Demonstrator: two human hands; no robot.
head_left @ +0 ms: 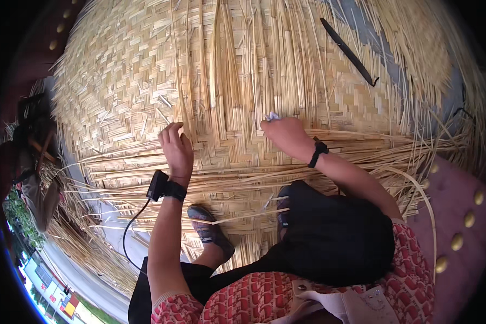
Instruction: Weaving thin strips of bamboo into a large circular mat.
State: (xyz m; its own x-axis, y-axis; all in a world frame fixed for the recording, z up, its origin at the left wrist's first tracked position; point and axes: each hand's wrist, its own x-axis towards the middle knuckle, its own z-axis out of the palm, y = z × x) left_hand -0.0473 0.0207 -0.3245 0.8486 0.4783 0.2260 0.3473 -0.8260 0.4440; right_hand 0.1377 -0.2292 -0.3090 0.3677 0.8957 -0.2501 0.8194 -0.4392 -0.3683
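Observation:
A large mat (129,59) of woven pale straw strips lies spread beneath me. My left hand (175,148) is over the woven part at its left, palm down, fingers loosely bent and a little apart, with nothing visible in it. Beside its fingertips runs a long upright strip (179,75). My right hand (289,137) is closed in a fist, low over the near ends of several loose lengthwise strips (291,70). A small whitish-blue piece (272,116) shows at its fingers, too little to name. Bundled crosswise strips (227,175) lie nearer to me.
A dark, narrow, blade-like tool (348,51) rests on the mat at the far right. My shoes (210,232) stand on the near part of the mat. Loose straw (453,135) fringes the right edge. A cable (125,232) hangs from the left wrist device.

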